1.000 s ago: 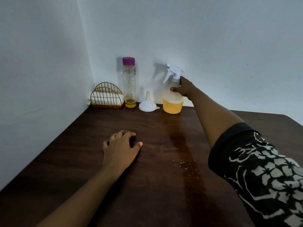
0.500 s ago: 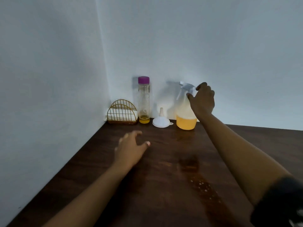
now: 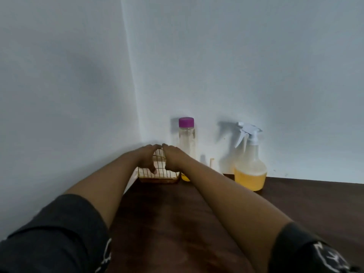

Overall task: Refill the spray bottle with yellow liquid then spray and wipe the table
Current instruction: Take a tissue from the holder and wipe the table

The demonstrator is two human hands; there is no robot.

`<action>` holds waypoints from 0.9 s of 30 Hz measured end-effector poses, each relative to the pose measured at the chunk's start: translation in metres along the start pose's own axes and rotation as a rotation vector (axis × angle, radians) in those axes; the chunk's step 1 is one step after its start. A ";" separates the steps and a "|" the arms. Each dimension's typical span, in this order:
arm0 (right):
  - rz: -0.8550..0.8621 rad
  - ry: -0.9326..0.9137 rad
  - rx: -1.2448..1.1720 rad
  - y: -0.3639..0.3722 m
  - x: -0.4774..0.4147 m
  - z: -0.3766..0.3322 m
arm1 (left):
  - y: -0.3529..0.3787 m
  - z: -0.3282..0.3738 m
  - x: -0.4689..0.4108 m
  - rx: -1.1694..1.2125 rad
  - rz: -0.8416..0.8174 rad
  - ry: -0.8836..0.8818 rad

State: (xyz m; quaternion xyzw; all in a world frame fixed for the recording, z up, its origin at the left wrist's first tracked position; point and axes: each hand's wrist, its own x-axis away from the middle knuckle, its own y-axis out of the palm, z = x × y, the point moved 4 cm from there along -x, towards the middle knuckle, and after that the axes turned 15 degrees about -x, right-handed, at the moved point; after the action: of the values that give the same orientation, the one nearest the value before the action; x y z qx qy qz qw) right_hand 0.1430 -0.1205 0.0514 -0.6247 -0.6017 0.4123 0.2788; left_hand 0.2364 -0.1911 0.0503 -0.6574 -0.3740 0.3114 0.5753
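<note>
Wire holder: gold wire holder [image 3: 163,174], arched, upright on a brown base, perhaps wood, tucked into the corner.
Left wall: left wall [image 3: 59,95], plain pale grey.
Back wall: back wall [image 3: 256,56], same grey, shadowed low down.

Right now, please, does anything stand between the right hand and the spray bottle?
Yes: the capped bottle and the funnel stand between the right hand, at the holder, and the spray bottle.

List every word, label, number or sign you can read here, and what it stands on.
None can be read.
No label shows on the spray bottle or the purple-capped bottle.
The white print on the right sleeve is too blurred to tell whether it holds letters.
</note>
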 end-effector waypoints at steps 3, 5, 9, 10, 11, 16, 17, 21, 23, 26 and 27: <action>0.000 0.096 0.064 0.013 -0.012 0.008 | 0.006 -0.004 -0.001 -0.006 0.093 0.018; 0.025 0.100 0.084 0.016 -0.008 0.012 | 0.005 -0.009 0.005 -0.030 0.100 0.055; 0.069 0.048 0.082 0.015 0.016 0.007 | 0.001 -0.011 0.034 -0.043 0.077 0.121; 0.056 0.036 0.090 0.013 0.024 0.005 | 0.000 -0.010 0.043 -0.037 0.073 0.138; 0.034 0.027 0.103 0.011 0.035 0.002 | 0.000 -0.009 0.054 -0.024 0.073 0.153; -0.033 -0.033 0.097 0.000 0.091 -0.015 | 0.002 0.003 0.112 0.017 0.101 0.188; -0.040 -0.047 0.093 -0.001 0.102 -0.017 | 0.002 0.006 0.123 0.018 0.106 0.192; -0.035 -0.099 0.076 0.000 0.134 -0.023 | 0.005 0.014 0.155 0.065 0.127 0.204; -0.058 -0.113 0.037 -0.001 0.143 -0.024 | 0.006 0.017 0.163 0.056 0.120 0.197; -0.015 -0.120 -0.241 -0.016 0.153 -0.017 | 0.006 0.019 0.168 0.068 0.096 0.188; 0.069 -0.132 -0.330 -0.024 0.157 -0.013 | 0.005 0.020 0.169 0.082 0.086 0.186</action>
State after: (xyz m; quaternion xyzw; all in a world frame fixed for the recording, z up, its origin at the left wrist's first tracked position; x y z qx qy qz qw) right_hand 0.1312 0.0384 0.0496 -0.6539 -0.6563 0.3573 0.1180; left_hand 0.3093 -0.0375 0.0456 -0.6748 -0.2777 0.2884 0.6200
